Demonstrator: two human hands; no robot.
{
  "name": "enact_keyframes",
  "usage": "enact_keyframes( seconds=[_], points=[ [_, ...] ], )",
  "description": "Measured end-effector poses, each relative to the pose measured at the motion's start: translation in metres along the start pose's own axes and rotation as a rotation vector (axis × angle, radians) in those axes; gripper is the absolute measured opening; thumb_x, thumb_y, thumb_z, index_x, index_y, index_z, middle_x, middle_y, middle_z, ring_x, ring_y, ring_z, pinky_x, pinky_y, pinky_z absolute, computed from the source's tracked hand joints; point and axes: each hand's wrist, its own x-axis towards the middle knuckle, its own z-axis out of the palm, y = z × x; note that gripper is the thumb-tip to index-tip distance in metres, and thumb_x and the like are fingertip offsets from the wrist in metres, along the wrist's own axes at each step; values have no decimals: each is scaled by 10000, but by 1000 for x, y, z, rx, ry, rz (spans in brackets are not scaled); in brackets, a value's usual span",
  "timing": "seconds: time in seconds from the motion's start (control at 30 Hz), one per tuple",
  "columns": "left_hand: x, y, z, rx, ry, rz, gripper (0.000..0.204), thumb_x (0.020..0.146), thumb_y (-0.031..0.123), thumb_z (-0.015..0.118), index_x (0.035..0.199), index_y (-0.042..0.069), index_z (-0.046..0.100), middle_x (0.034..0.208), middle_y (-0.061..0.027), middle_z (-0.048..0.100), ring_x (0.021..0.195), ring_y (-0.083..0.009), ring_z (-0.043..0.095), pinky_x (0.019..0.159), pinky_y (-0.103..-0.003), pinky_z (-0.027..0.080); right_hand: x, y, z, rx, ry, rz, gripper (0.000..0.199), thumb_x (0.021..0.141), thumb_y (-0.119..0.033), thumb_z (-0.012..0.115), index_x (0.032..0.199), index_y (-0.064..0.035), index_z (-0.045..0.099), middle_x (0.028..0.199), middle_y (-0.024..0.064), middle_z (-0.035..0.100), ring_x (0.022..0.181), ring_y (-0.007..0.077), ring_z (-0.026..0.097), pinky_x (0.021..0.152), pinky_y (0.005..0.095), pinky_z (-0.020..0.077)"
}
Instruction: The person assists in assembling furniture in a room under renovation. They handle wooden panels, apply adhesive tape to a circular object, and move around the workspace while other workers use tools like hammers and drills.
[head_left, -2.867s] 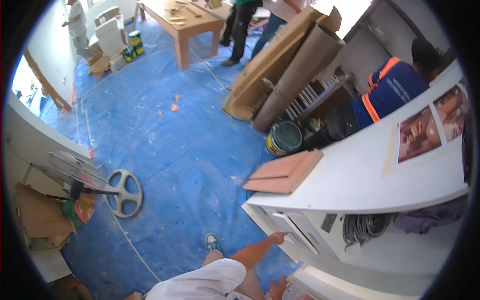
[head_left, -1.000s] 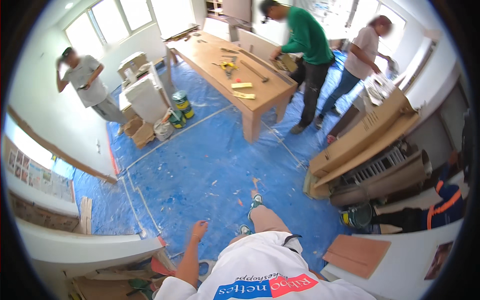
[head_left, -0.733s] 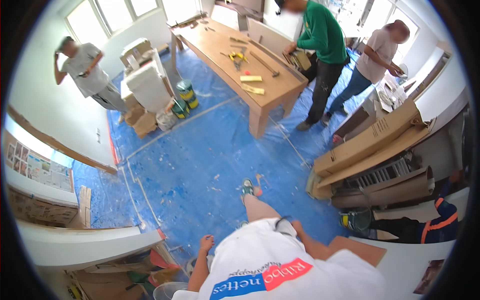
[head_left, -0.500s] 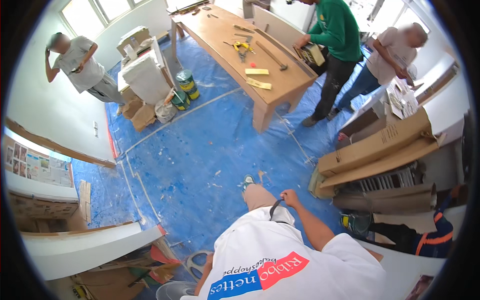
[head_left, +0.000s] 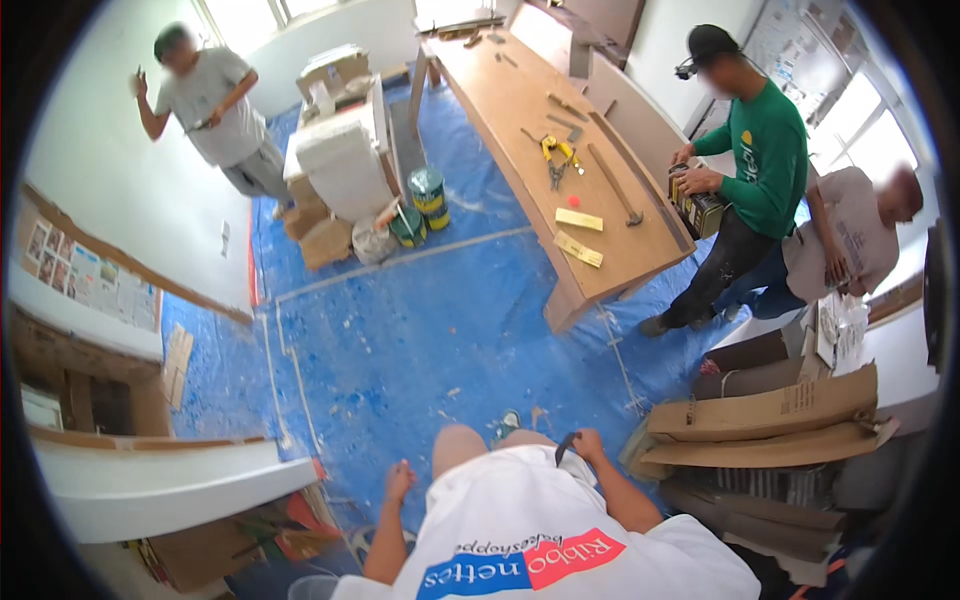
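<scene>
My right hand (head_left: 588, 445) is closed on a black strap (head_left: 564, 450) beside the hem of my white shirt. The strap's far end cannot be made out. My left hand (head_left: 400, 482) hangs at my left side over the blue floor sheet, its fingers loosely bent, with no object seen in it. Ahead stands a long wooden table (head_left: 520, 120) bearing yellow-handled pliers (head_left: 555, 158), a hammer (head_left: 617, 188), two yellow blocks (head_left: 579, 219) and a small red piece (head_left: 574, 202). Neither hand touches the table.
A person in green (head_left: 765, 150) holds a tin (head_left: 700, 210) at the table's right side. Another person (head_left: 850, 230) bends behind. A third (head_left: 215, 110) stands far left by covered boxes (head_left: 345, 165) and paint buckets (head_left: 428, 195). Cardboard (head_left: 760, 415) lies right; a white ledge (head_left: 180, 490) juts left.
My view has shifted, and the table sits further right and lower. My left hand has come forward into fuller view. My right hand keeps hold of the strap.
</scene>
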Motion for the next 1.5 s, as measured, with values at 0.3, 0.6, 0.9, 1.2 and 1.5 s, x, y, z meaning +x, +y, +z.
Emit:
enact_keyframes(
  seconds=[0.3, 0.6, 0.9, 1.2, 1.5],
  points=[
    [56, 21, 26, 541, -159, 47, 455, 937, 397, 525, 1077, -12, 666, 986, -153, 703, 832, -282, 666, 713, -423, 500, 85, -76, -23, 245, 65, -37, 242, 756, -239, 737, 678, -12, 703, 603, 128, 655, 534, 190, 619, 542, 349, 478],
    [246, 183, -21, 493, -206, 55, 442, 915, 388, 569, 1054, -19, 674, 1023, -166, 700, 929, -307, 662, 746, -448, 506, 197, -151, 19, 603, 337, 343, 118, 695, -138, 737, 704, -23, 711, 635, 89, 671, 563, 180, 609, 575, 349, 489],
    [414, 484, -90, 406, -89, 351, 332, 904, 348, 579, 835, 30, 646, 677, -97, 632, 595, -210, 603, 597, -368, 496, 307, -279, -21, 503, 595, 92, 147, 787, -86, 556, 717, -12, 662, 630, 114, 640, 601, 243, 626, 590, 360, 493],
    [434, 508, -51, 248, -180, 90, 270, 911, 295, 596, 935, 30, 641, 721, -64, 637, 589, -164, 614, 546, -310, 505, 405, -351, -87, 505, 523, 233, 135, 801, -81, 600, 804, 1, 707, 688, 113, 684, 641, 206, 662, 633, 321, 524],
    [416, 466, 2, 1005, -412, 200, 423, 921, 380, 479, 973, 4, 666, 975, -237, 673, 917, -351, 666, 791, -485, 507, 567, -355, -194, 604, 492, 141, 194, 833, -182, 632, 766, -20, 715, 661, 88, 673, 602, 185, 634, 607, 334, 503]
  ],
)
